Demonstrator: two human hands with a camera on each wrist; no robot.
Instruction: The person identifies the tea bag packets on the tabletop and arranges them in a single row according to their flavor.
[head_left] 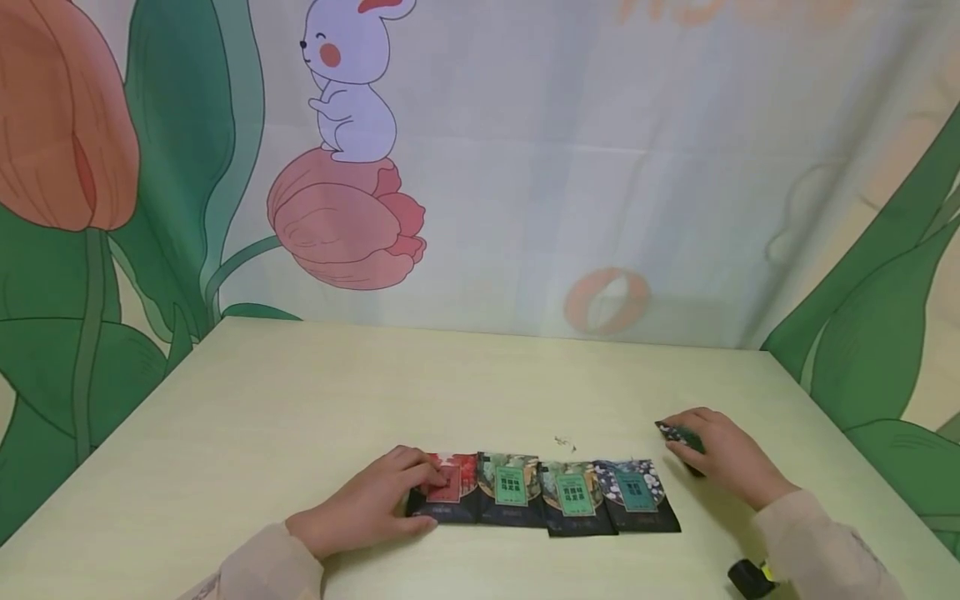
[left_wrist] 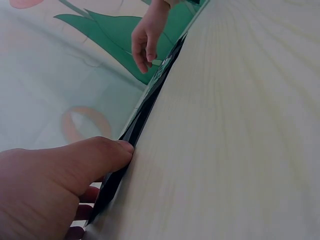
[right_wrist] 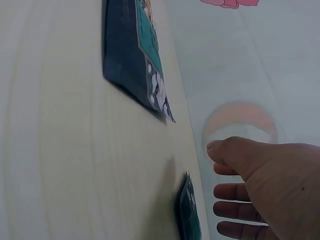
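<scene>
A row of several flat tea sachets lies near the front of the table. At its left end is a red-topped tea sachet (head_left: 457,462); my left hand (head_left: 382,500) holds it, thumb along the near edge and a fingertip on its face. To its right are two green-labelled tea sachets (head_left: 512,490), then a blue-flowered one (head_left: 637,497). In the right wrist view, another dark tea sachet (right_wrist: 189,212) lies apart from the row. My right hand (head_left: 723,458) hovers over this one, with relaxed fingers and a gap from it, overlapping it in the head view.
A black object with a yellow part (head_left: 750,578) lies at the front right, partly covered by my right sleeve. A small dark mark (head_left: 565,443) shows on the table behind the row. A printed curtain (head_left: 510,200) hangs along the table's back edge (head_left: 487,335).
</scene>
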